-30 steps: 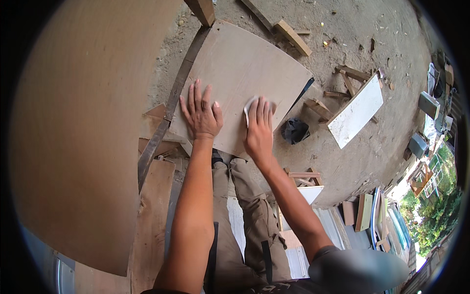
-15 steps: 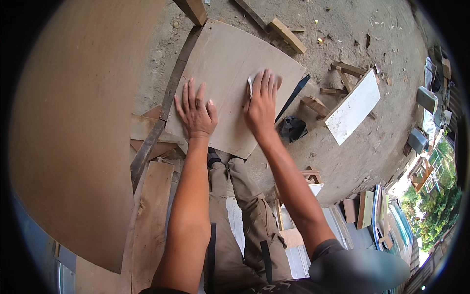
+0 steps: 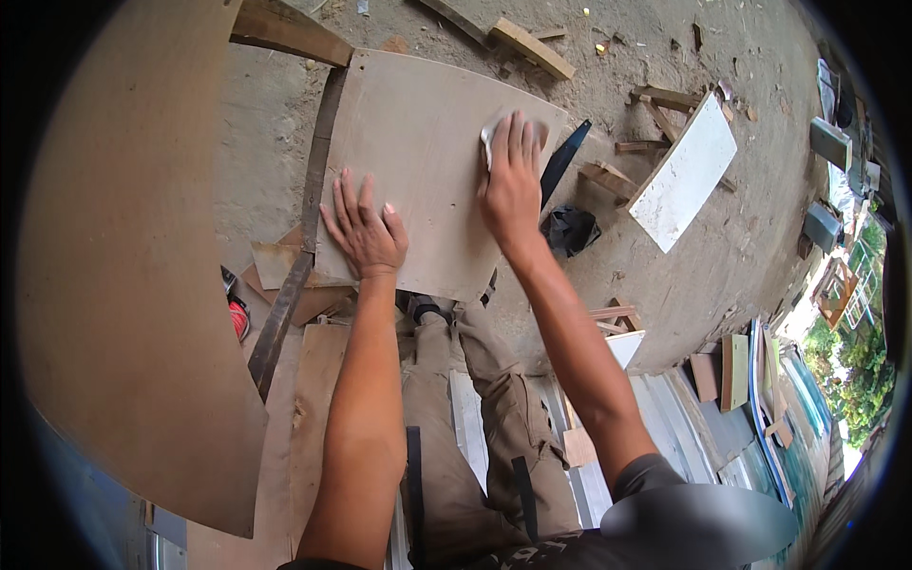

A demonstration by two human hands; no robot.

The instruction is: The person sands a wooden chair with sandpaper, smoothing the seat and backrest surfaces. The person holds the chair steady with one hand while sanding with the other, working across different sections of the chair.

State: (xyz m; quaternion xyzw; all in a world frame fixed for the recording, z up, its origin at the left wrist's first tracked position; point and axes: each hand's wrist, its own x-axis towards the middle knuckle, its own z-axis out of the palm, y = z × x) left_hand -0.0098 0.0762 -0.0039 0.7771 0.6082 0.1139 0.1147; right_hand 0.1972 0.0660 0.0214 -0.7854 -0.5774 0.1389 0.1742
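A pale plywood board [image 3: 418, 123] lies in front of me, above my shoes. My left hand [image 3: 366, 228] rests flat on its lower left part, fingers spread, holding nothing. Toward the board's right edge, my right hand [image 3: 513, 180] presses a thin pale sheet, which looks like sandpaper [image 3: 488, 138], against the surface. The fingers lie together over the sheet and cover most of it. Its edges show on both sides of them.
A large curved-looking wooden panel [image 3: 142, 266] fills the left side. Dark wooden beams [image 3: 285, 318] run beside the board. To the right are a black blade-like strip [image 3: 564, 163], a black bag [image 3: 570, 231] and a white panel [image 3: 686, 176] on wood pieces. Timber offcuts [image 3: 532, 47] lie beyond.
My right hand has slid a little up the board with the sheet under it. The left hand stays flat on the board. The whole view has shifted slightly.
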